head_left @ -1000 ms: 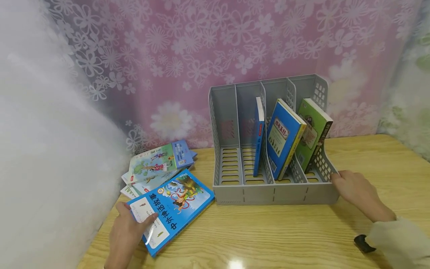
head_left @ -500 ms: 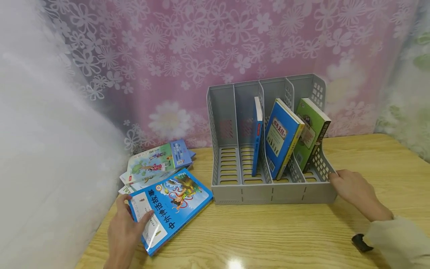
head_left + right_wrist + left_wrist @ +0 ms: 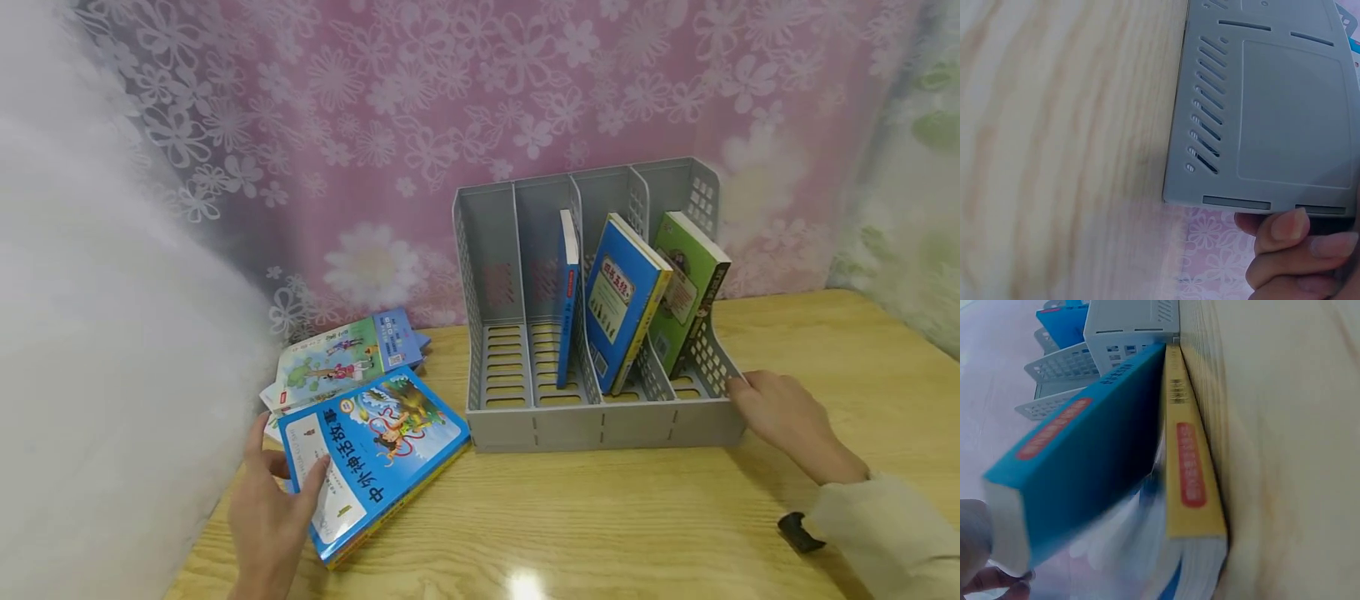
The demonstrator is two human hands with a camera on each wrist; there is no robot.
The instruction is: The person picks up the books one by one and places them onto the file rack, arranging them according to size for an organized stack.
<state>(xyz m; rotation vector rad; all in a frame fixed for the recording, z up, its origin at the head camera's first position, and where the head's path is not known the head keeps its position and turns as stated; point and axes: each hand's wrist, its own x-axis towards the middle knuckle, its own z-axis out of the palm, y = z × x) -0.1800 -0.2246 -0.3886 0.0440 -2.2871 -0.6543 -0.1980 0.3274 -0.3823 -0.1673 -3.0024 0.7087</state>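
Note:
My left hand (image 3: 270, 508) pinches the near left end of a blue storybook (image 3: 397, 408), thumb on its cover and fingers at the edge. In the left wrist view that storybook is tilted, its near end raised above a yellow-spined book (image 3: 1186, 444) lying on the table. Part of my left hand shows at that view's lower left. My right hand (image 3: 783, 417) grips the front right corner of a grey book rack (image 3: 570, 429). The right wrist view shows curled fingers (image 3: 1291, 226) at the rack's edge.
Behind the blue storybook lies a pile of picture books (image 3: 330, 367). Upright in the rack stand a thin blue book (image 3: 567, 325), a blue book with a yellow spine (image 3: 618, 308) and a green book (image 3: 682, 292). A floral curtain (image 3: 420, 100) hangs behind the wooden table (image 3: 600, 517).
The blue storybook's near end has risen slightly, and a yellow edge now shows beneath it. My left fingers have shifted at its left edge. The right hand stays on the rack.

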